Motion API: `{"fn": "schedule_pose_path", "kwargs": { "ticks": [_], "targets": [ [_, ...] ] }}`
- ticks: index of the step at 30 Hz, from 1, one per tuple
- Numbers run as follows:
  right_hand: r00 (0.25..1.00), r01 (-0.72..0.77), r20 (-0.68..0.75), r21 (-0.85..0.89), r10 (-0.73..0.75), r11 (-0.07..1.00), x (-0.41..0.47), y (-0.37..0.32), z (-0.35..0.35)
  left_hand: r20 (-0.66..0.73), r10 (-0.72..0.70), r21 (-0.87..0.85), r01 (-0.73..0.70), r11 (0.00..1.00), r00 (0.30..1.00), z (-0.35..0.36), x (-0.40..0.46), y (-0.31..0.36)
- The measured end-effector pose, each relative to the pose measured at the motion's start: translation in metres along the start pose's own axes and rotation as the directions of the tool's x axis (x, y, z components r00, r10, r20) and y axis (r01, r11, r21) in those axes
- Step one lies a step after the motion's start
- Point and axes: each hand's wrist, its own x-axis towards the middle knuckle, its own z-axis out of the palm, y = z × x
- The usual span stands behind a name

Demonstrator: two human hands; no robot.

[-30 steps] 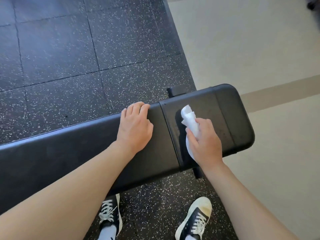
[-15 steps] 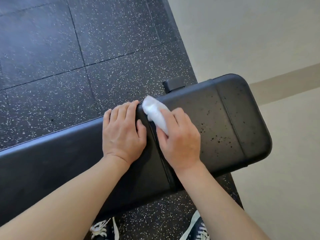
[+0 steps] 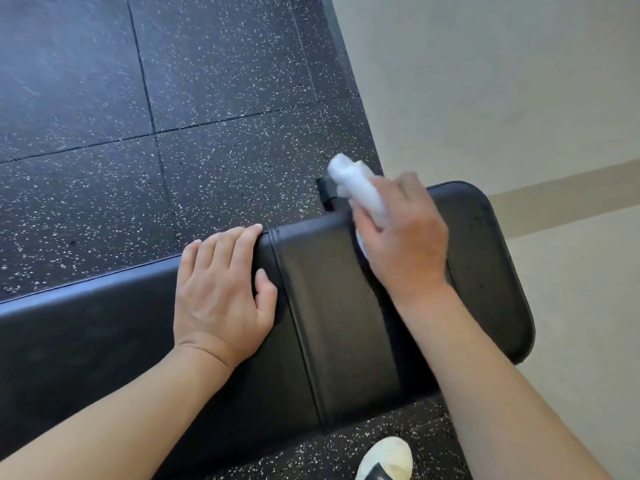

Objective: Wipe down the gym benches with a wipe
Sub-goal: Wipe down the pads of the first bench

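Observation:
A black padded gym bench (image 3: 339,306) runs from the lower left to the right, with a seam between its long pad and its short end pad. My right hand (image 3: 405,244) grips a crumpled white wipe (image 3: 360,188) at the far edge of the end pad, the wipe sticking out past my fingers. My left hand (image 3: 225,289) rests flat on the long pad just left of the seam, fingers reaching over the far edge.
Black speckled rubber floor tiles (image 3: 173,98) lie beyond the bench, and pale smooth flooring (image 3: 519,81) with a tan stripe lies to the right. A black frame foot (image 3: 325,192) pokes out behind the bench. The toe of my shoe (image 3: 384,459) shows below.
My right hand has swept the wipe from beside the seam to the right along the far edge of the end pad. My left hand stays planted on the bench.

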Motion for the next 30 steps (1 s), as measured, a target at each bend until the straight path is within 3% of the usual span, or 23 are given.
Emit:
{"fn": "schedule_pose_path", "kwargs": {
  "ticks": [3, 5, 7, 11, 13, 16, 20, 25, 30],
  "targets": [
    [0.969, -0.243, -0.062, -0.041, 0.241, 0.969, 0.009, 0.028, -0.009, -0.001, 0.000, -0.001, 0.000, 1.000, 1.000, 0.001, 0.001, -0.001],
    [0.950, -0.311, -0.065, -0.077, 0.306, 0.947, 0.014, 0.010, -0.001, 0.000, -0.002, 0.003, 0.002, 1.000, 1.000, 0.001, 0.000, 0.000],
    [0.966, -0.258, -0.037, -0.072, 0.256, 0.964, 0.017, -0.026, 0.011, -0.006, 0.003, 0.003, -0.003, 1.000, 1.000, 0.000, 0.000, 0.000],
    [0.996, -0.009, 0.088, 0.050, 0.004, 0.999, 0.009, -0.100, 0.042, -0.003, 0.006, -0.004, -0.006, 1.000, 1.000, 0.001, 0.001, 0.000],
    [0.995, 0.018, 0.096, 0.130, -0.030, 0.991, 0.002, -0.115, 0.045, 0.007, -0.006, 0.000, 0.006, 1.000, 1.000, 0.001, 0.002, 0.000],
    [0.995, 0.029, 0.088, 0.217, -0.049, 0.976, -0.018, -0.100, 0.032, 0.006, -0.004, 0.008, 0.004, 1.000, 1.000, 0.001, 0.002, 0.000],
    [0.986, 0.113, 0.102, 0.169, -0.132, 0.979, -0.082, -0.044, -0.009, -0.003, 0.001, -0.004, -0.001, 1.000, 1.000, 0.002, 0.001, 0.000],
    [0.998, -0.066, 0.025, 0.067, 0.065, 0.996, -0.130, 0.035, -0.052, -0.028, 0.006, -0.014, -0.007, 1.000, 1.000, 0.003, 0.001, 0.000],
    [0.946, -0.315, -0.057, 0.048, 0.318, 0.948, -0.095, -0.004, -0.028, -0.016, -0.008, -0.018, 0.007, 1.000, 1.000, 0.002, 0.001, 0.001]
  ]
}}
